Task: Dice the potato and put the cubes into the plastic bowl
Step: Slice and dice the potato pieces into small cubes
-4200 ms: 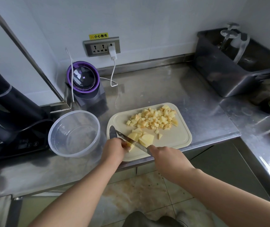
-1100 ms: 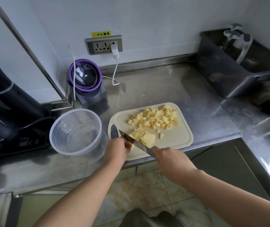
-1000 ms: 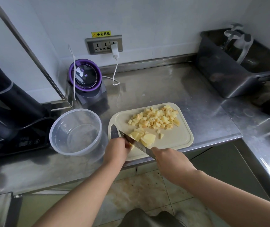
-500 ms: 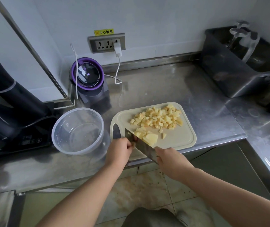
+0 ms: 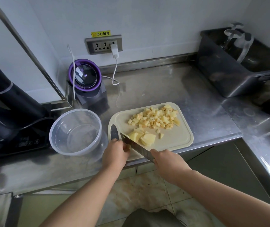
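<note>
my right hand (image 5: pixel 168 163) is closed in a fist round the handle of the knife (image 5: pixel 137 146), and the handle itself is hidden inside the grip. the blade runs from the fist up and left across the near left corner of the cutting board (image 5: pixel 178 138), edge down among the potato (image 5: pixel 144 138). my left hand (image 5: pixel 114 154) is curled, knuckles up, its fingertips (image 5: pixel 124 145) pinching down on a small bit of potato right against the near side of the blade; most of that bit is under the fingers, so i cannot tell its shape. on the far side of the blade lie the larger uncut slabs, pale yellow, touching the steel.

further back, toward the board's far right corner, a loose heap of cubes (image 5: pixel 157 118) is piled, with a couple of strays between it and the slabs. the board sits at the front edge of the worktop (image 5: pixel 171 89).

the plastic bowl (image 5: pixel 57 141) stands just beside the board's left edge, clear and with no cubes in it; i cannot tell if the two touch. behind it, against the back wall, a purple-rimmed blender (image 5: pixel 85 77) stands under a wall socket (image 5: pixel 104 45). a black appliance (image 5: pixel 8 104) fills the left end, and a dark bin (image 5: pixel 221 76) sits in the far right corner.
</note>
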Available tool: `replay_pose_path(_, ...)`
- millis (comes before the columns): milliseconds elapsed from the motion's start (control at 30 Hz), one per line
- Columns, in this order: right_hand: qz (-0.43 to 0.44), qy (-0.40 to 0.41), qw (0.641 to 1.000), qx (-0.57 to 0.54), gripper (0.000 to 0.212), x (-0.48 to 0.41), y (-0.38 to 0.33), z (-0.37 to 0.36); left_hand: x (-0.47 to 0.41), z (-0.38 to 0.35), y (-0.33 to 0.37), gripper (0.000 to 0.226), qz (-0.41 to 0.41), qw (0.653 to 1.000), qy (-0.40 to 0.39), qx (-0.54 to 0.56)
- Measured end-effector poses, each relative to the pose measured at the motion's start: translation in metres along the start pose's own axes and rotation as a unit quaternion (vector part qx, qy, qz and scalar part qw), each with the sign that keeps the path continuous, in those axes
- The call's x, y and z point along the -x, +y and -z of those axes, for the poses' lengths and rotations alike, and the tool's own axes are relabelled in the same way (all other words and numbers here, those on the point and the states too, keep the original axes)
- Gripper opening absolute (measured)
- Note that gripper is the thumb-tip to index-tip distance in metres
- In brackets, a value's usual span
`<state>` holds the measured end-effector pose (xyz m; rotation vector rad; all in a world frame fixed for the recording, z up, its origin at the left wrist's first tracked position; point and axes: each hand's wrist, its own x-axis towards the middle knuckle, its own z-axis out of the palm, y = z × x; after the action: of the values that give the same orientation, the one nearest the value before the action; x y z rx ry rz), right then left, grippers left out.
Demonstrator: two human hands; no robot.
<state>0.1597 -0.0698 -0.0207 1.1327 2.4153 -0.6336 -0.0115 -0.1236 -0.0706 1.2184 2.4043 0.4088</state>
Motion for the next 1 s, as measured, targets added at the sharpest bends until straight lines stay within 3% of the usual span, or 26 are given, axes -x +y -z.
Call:
replay_pose_path(367,0.001,0.044,0.999,-0.004,0.016,0.007,-0.001,0.007,-0.001,0.001,-0.001,0.026,0.016,1.000,-0.027,-0.001)
replay_pose_path(700,0.020,0.038,0.999,0.017,0.038,0.013,-0.002,0.007,-0.002,0.002,0.005,0.023,0.052,0.998,-0.026,0.014)
replay_pose_path(1000,0.037,0.042,0.998,0.015,0.032,0.015,-0.003,0.008,-0.003,0.000,0.003,0.020,0.042,0.999,-0.021,0.004)
